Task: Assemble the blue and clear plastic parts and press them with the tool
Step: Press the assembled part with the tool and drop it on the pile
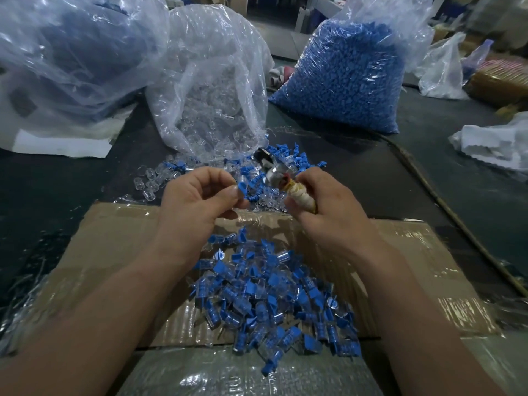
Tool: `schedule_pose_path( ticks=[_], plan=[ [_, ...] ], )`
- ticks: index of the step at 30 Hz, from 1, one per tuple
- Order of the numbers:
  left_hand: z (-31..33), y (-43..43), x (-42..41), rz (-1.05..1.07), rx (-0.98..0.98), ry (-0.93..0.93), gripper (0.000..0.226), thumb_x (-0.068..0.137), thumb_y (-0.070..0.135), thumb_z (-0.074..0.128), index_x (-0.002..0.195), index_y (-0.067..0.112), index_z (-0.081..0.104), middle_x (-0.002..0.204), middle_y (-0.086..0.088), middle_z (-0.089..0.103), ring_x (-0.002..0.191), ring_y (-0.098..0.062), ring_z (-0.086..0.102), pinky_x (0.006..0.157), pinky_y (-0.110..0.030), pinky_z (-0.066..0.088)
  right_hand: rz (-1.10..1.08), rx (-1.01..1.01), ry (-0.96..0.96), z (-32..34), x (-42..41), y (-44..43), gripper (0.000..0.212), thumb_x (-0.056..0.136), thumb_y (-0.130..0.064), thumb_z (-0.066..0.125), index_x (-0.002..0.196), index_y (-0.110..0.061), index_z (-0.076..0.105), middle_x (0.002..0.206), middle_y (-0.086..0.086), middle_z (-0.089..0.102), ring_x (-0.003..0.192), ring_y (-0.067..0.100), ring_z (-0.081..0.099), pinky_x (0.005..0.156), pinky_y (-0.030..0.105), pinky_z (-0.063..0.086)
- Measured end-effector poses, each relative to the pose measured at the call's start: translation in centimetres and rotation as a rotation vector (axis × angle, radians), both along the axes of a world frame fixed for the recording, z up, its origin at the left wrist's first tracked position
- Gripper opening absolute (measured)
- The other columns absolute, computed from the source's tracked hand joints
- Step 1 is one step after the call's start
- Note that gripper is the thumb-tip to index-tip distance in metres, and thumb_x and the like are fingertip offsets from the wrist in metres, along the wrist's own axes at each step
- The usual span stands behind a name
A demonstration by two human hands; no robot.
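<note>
We see both hands raised close together: left hand (200, 197) pinching a blue part (242, 187) between thumb and forefinger, right hand (331, 208) curled, seemingly around a wrapped tool (300, 195).

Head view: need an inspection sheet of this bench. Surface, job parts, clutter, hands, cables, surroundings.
Surface: dark table, taped cardboard sheet at near edge.
Job's things: assembled pieces piled on cardboard; loose parts beyond; bag of clear parts, open; bag of blue parts.
Clutter: crumpled plastic bag far left; white bags right.
Hands: left hand pinches blue part; right hand grips tape-wrapped tool.
Cables: one cord across the table, right.
Surroundings: blurred goods behind.
</note>
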State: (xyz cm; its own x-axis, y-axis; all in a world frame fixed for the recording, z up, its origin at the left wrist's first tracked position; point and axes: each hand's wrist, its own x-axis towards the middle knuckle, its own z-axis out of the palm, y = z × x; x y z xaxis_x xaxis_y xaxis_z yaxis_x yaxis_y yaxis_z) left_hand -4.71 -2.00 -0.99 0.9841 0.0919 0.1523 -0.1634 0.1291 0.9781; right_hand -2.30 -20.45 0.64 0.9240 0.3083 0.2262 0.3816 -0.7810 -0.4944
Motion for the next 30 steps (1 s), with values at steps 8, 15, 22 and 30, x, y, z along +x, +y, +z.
schedule_pose_path(
  ticks=[8, 15, 22, 30],
  plan=[
    [-0.2, 0.0, 0.2, 0.034, 0.017, -0.072, 0.019, 0.08, -0.006, 0.057, 0.075, 0.012, 0.059, 0.063, 0.002, 0.067, 0.061, -0.009, 0.066, 0.054, -0.016, 0.051, 0.068, -0.088, 0.031, -0.4, -0.1, 0.6, 0.022, 0.087, -0.026, 0.058, 0.096, -0.027, 0.037, 0.089, -0.01, 0.035, 0.082, 0.009, 0.035, 0.063, 0.023, 0.024],
    [-0.2, -0.1, 0.1, 0.06, 0.047, -0.087, 0.019, 0.08, -0.006, 0.058, 0.076, 0.012, 0.059, 0.062, 0.007, 0.066, 0.058, -0.004, 0.063, 0.054, -0.015, 0.051, 0.111, -0.127, 0.055, -0.4, -0.3, 0.9, 0.022, 0.087, -0.03, 0.057, 0.095, -0.026, 0.037, 0.093, -0.006, 0.038, 0.085, 0.011, 0.035, 0.068, 0.025, 0.021],
    [-0.3, -0.1, 0.2, 0.08, 0.075, -0.074, 0.021, 0.081, -0.006, 0.057, 0.075, 0.013, 0.059, 0.061, 0.009, 0.066, 0.057, -0.002, 0.062, 0.053, -0.015, 0.051, 0.089, -0.146, 0.081, -0.5, -0.3, 1.1, 0.018, 0.087, -0.036, 0.054, 0.083, -0.029, 0.038, 0.08, -0.012, 0.04, 0.073, 0.009, 0.037, 0.058, 0.019, 0.027],
    [-0.6, -0.2, 0.1, 0.1, 0.126, -0.063, 0.022, 0.083, -0.006, 0.058, 0.074, 0.014, 0.058, 0.06, 0.01, 0.065, 0.055, -0.002, 0.062, 0.051, -0.014, 0.05, 0.059, -0.159, 0.076, -0.3, -0.5, 1.3, 0.033, 0.085, -0.027, 0.059, 0.066, -0.029, 0.032, 0.07, -0.012, 0.043, 0.064, 0.003, 0.04, 0.053, 0.022, 0.028]
  ],
)
